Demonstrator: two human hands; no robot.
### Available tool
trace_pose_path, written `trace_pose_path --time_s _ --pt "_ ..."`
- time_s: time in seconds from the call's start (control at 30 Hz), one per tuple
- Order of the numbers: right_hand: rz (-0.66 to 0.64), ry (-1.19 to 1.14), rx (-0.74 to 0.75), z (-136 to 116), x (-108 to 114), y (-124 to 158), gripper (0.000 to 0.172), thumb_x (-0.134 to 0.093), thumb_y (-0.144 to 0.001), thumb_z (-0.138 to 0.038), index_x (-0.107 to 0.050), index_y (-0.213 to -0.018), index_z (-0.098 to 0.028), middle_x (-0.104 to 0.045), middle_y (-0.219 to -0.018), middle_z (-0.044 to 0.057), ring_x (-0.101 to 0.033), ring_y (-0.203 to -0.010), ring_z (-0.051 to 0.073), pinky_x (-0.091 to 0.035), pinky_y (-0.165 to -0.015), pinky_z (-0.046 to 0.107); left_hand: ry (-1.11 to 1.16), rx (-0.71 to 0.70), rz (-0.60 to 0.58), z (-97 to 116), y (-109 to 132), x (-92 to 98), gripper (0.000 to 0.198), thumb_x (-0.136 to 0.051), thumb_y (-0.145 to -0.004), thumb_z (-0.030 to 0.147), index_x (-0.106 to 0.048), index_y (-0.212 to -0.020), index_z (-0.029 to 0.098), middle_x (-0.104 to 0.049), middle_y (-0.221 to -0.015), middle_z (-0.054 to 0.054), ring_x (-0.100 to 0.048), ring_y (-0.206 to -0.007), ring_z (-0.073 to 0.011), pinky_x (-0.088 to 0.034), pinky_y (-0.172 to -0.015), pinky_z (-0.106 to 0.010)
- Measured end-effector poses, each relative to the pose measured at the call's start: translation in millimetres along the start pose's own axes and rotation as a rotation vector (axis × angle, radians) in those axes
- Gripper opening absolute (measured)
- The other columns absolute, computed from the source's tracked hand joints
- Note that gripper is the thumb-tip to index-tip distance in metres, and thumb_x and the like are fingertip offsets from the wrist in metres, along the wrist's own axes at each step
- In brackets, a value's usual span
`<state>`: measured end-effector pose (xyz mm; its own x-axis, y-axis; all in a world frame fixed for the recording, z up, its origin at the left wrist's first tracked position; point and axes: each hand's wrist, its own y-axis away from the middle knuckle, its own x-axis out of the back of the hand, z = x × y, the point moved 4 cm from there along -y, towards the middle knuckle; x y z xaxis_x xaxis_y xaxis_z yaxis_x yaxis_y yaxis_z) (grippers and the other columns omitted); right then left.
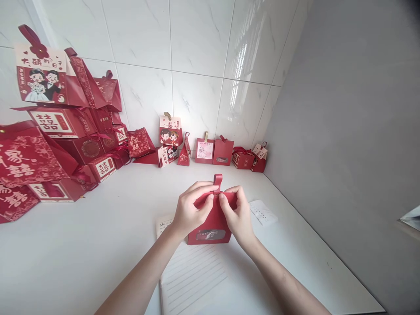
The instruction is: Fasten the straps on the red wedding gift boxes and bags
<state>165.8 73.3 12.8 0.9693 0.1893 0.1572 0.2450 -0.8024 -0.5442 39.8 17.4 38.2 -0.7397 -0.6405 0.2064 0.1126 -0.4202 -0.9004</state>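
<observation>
A red gift box (210,218) with a clear window low on its front stands upright in the middle of the white table. From its top edge rises a red loop handle (218,180). My left hand (193,208) pinches the top edge just left of the handle, thumb in front and fingers over the top. On the other side, my right hand (239,214) grips the same edge, its thumb close to the left one. Beneath and before the box lies an open lined notebook (193,280). What the fingertips press behind the edge is hidden.
Stacked red gift boxes (65,122) fill the left side. Several smaller boxes (223,152) line the tiled back wall (197,39). A white paper slip (263,212) lies right of my hands, and a grey wall (328,131) borders the table's right side.
</observation>
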Motion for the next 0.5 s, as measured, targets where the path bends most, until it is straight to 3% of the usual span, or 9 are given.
trace_pose_path --time_s 0.5 --pt "-0.004 0.000 0.004 -1.9 -1.4 -3.5 0.017 -0.055 -0.084 -0.031 -0.043 -0.075 -0.023 -0.053 -0.063 -0.005 -0.049 -0.054 0.012 -0.042 -0.049 0.024 0.056 0.097 -0.001 0.2 -2.3 0.8 0.023 -0.055 -0.081 0.007 -0.071 -0.090 0.020 -0.072 -0.086 -0.002 -0.068 -0.078 -0.0141 -0.058 -0.071 -0.025"
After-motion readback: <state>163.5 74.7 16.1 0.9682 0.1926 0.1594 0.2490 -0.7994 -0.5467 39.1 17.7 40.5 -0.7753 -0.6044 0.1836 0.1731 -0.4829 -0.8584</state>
